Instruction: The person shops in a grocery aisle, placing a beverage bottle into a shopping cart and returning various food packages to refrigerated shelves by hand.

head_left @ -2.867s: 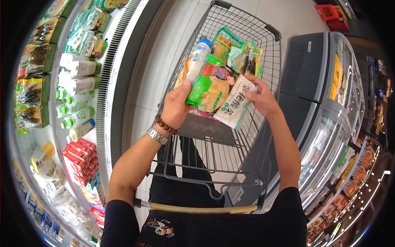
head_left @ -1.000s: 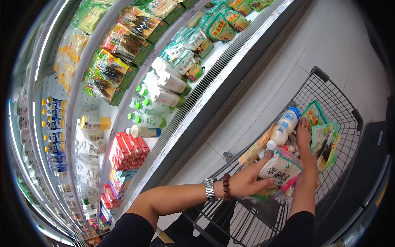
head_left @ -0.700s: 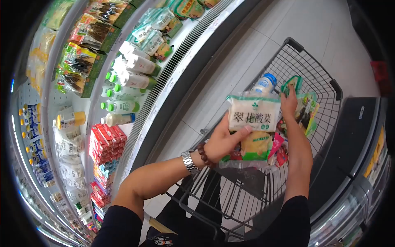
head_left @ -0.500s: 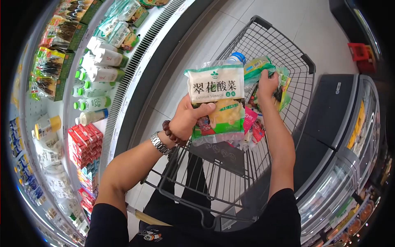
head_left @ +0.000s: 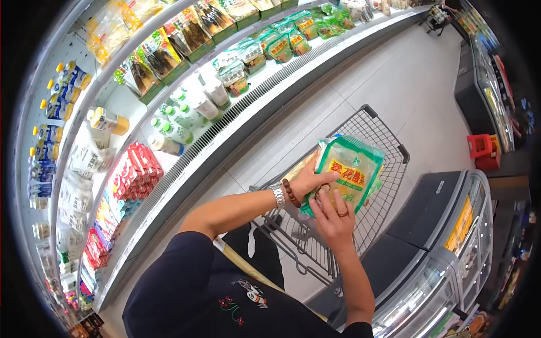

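My left hand (head_left: 313,177), with a bead bracelet and a metal watch on its wrist, grips a green-edged food packet (head_left: 352,169) by its left side, thumb on the front. Red and yellow lettering faces up on the packet. The fingers of my right hand (head_left: 333,217) are spread over its lower part, touching its front. Beneath the packet is the wire shopping cart (head_left: 389,194); most of what lies in it is hidden. Whether the white packet is still behind the green one I cannot tell.
A refrigerated shelf (head_left: 270,93) with packets, bottles and red cartons (head_left: 135,172) runs along the left. Dark freezer cabinets (head_left: 425,205) stand at the right, with a red basket (head_left: 480,146) beyond. The cart's yellow handle (head_left: 248,265) is close to my body.
The green-edged packet has come up out of the cart into my left hand. My right hand has moved over onto its front. The white packet no longer shows, and the view has turned left.
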The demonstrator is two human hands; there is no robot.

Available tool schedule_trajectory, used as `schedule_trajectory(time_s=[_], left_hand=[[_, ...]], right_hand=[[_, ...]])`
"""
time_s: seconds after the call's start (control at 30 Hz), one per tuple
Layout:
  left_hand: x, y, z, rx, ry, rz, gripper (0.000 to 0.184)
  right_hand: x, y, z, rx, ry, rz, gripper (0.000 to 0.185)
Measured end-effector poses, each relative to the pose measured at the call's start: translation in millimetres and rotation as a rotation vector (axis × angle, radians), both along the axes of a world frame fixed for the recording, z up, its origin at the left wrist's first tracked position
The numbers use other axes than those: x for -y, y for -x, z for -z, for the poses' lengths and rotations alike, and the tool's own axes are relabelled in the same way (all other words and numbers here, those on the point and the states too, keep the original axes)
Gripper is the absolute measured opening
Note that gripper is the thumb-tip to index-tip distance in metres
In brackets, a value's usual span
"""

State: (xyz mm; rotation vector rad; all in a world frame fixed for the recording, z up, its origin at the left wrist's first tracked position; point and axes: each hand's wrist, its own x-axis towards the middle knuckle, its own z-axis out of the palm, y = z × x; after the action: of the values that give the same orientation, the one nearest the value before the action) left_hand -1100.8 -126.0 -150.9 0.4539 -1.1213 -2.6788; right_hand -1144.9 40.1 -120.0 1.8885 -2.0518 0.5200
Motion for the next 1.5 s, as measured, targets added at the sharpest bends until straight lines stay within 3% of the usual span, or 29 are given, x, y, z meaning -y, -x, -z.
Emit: schedule_trajectory(time_s=[0.17,0.2,0.3,0.4,0.5,0.53,0.67,0.77,0.93,1.1,1.27,1.4,1.5], left_hand=[[-4,-31,-26,0.021,-0.117,-0.07,0.054],[9,-37,-27,0.013,-0.179,-0.057,0.055],[27,-60,-42,-0.076,-0.254,-0.105,0.054],[31,-75,-49,-0.091,-0.149,-0.222,0.052],[29,-82,-36,-0.051,-0.116,-0.225,0.053],[27,-83,-30,0.014,-0.062,-0.21,0.052],[33,-76,-5,0.055,0.022,-0.287,0.064],[41,-71,18,0.118,-0.031,-0.299,0.066],[54,-46,35,0.205,0.364,-0.192,0.056],[65,-3,62,0.448,0.686,-0.239,0.056],[83,43,61,0.394,0.744,-0.365,0.052],[94,64,55,0.444,0.874,-0.221,0.051],[103,79,60,0.396,0.915,-0.191,0.05]], right_hand=[[-2,-17,-42,0.122,-0.048,-0.119,0.066],[8,-17,-53,0.156,0.083,-0.041,0.079],[16,-42,-74,0.841,0.35,0.32,0.096],[22,-38,-76,1.408,0.129,0.429,0.1],[20,-32,-71,1.691,-0.07,0.457,0.093],[22,-39,-73,1.695,-0.006,0.48,0.08],[36,-47,-58,1.669,0.162,0.454,0.063],[31,-26,-14,1.669,0.029,0.373,0.06],[25,-1,59,1.811,0.056,0.341,0.06],[35,41,88,1.775,0.138,0.279,0.055],[53,97,75,1.74,0.131,0.237,0.056],[43,130,66,1.654,0.384,0.282,0.054],[20,151,34,1.973,0.469,0.294,0.056]])
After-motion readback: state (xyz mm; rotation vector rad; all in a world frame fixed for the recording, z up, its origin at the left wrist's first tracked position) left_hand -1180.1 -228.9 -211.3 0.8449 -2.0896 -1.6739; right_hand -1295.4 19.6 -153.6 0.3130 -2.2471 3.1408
